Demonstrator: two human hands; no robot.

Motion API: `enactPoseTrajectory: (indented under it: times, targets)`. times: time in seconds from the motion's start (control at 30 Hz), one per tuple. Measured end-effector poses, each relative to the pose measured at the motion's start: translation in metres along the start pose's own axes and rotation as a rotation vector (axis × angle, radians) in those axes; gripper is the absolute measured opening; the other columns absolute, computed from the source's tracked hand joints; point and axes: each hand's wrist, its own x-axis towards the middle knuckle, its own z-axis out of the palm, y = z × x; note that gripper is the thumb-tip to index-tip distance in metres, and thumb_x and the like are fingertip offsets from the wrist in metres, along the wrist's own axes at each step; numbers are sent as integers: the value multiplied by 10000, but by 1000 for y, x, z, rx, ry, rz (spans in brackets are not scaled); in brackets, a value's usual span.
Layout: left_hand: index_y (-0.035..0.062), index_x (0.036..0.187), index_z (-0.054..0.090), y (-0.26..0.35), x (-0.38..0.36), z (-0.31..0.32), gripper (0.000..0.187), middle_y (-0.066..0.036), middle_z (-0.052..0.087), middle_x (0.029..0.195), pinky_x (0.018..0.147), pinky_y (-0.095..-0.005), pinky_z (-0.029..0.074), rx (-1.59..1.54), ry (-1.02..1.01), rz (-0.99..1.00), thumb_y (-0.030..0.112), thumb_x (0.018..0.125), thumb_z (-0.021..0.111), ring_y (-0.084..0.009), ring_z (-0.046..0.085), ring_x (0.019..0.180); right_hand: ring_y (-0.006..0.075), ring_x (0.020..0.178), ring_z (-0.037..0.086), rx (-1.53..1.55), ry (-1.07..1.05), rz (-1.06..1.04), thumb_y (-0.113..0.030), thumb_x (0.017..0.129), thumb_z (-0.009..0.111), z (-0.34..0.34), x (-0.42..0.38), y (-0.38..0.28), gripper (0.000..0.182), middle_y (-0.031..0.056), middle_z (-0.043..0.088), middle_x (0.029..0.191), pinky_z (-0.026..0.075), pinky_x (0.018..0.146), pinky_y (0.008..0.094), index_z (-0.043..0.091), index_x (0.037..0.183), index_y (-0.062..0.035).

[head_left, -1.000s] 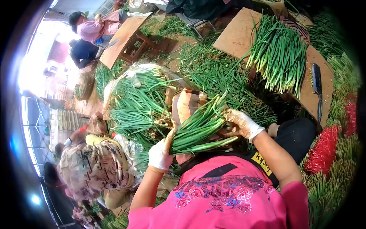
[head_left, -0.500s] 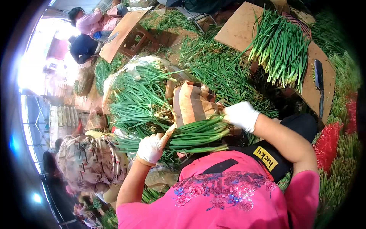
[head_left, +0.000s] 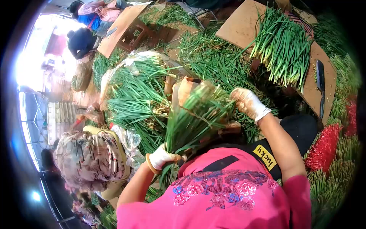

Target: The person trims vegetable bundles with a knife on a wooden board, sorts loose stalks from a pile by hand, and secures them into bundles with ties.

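Observation:
My left hand (head_left: 164, 157), in a white glove, is closed around the leafy end of a bunch of spring onions (head_left: 196, 118). The bunch slants up and to the right, its upper part smeared by motion. My right hand (head_left: 249, 104), in a white glove stained brown at the fingers, is at the root end with fingers curled in. Whatever is between those fingers is hidden. Behind the bunch, a striped orange and brown cloth (head_left: 187, 91) is partly covered. More loose spring onions (head_left: 135, 93) lie heaped on plastic sheeting just beyond my left hand.
A wooden board (head_left: 240, 26) at upper right bears a neat pile of spring onions (head_left: 284, 47) and a knife (head_left: 320, 78). Leaf scraps (head_left: 217, 63) cover the ground. Red plastic strands (head_left: 324, 147) lie at right. A person in a patterned head covering (head_left: 89, 160) sits at left; others work farther back.
The bunch has swung from lying level to slanting upward and now looks looser and blurred. My left hand has moved right and down; my right hand has risen slightly, its fingers turned toward the roots.

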Motion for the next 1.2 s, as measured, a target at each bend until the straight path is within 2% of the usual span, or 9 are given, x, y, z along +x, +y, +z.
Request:
enactPoseTrajectory:
  times: [0.07,0.2,0.3,0.57,0.7,0.83,1.0,1.1,1.2]
  targets:
    - [-54,1116,571,-10,-2,-8,478,-127,636,860,547,-249,436,-84,-68,-102,120,678,651,-132,542,577,44,371,322,322,416,12,-346,868,611,-29,13,7,245,-47,482,590,262,332,192,522,754,-148]
    - [-56,1027,574,-57,2,-29,400,-118,613,752,494,-248,416,-293,-67,-172,158,702,666,-140,533,542,69,412,362,707,613,-17,-266,833,631,-87,-5,-17,173,-65,483,594,266,344,183,495,756,-192]
    - [-36,979,603,-42,2,-6,322,-85,617,743,512,-250,442,-342,-53,-112,142,715,659,-135,532,540,29,533,506,154,688,-291,-219,864,589,-81,-22,-35,101,-60,556,654,315,402,166,531,807,-159]
    - [-3,1087,603,-29,14,10,410,-103,666,926,702,-286,495,-234,-98,-54,26,686,687,-167,617,780,105,641,626,-608,16,-261,-180,793,678,56,-32,-14,477,62,635,713,473,523,247,510,1204,-6]
    - [-1,1134,580,-26,21,22,452,-97,660,969,779,-301,497,-241,-93,7,-24,691,667,-181,618,849,52,494,501,-405,7,9,-183,826,653,78,-9,7,228,5,617,703,359,409,190,591,994,-42]
    - [-1,1156,564,-51,24,-2,493,-106,644,1005,764,-282,498,-307,-49,-43,-36,674,658,-162,612,803,25,450,423,439,257,-264,-176,899,560,29,-10,-30,127,3,582,661,336,395,149,603,900,-57]
    - [9,1153,565,-24,20,35,480,-95,647,998,769,-289,509,-416,41,-47,-143,700,606,-162,624,825,55,525,501,12,175,-247,-143,877,595,49,-25,-55,191,49,683,943,417,477,164,616,1024,-24]
    - [-2,1125,582,-34,26,37,463,-129,654,976,790,-325,504,-302,14,56,-86,679,676,-215,635,881,68,517,495,-686,26,-82,-179,796,675,82,-14,-16,342,-10,547,680,373,442,205,582,1086,-25]
    - [9,1090,586,-43,32,23,428,-86,648,946,794,-305,498,-253,12,31,-70,687,704,-175,619,844,54,467,480,-194,-96,62,-285,863,615,72,-14,-7,236,3,612,675,343,390,200,623,975,-77]
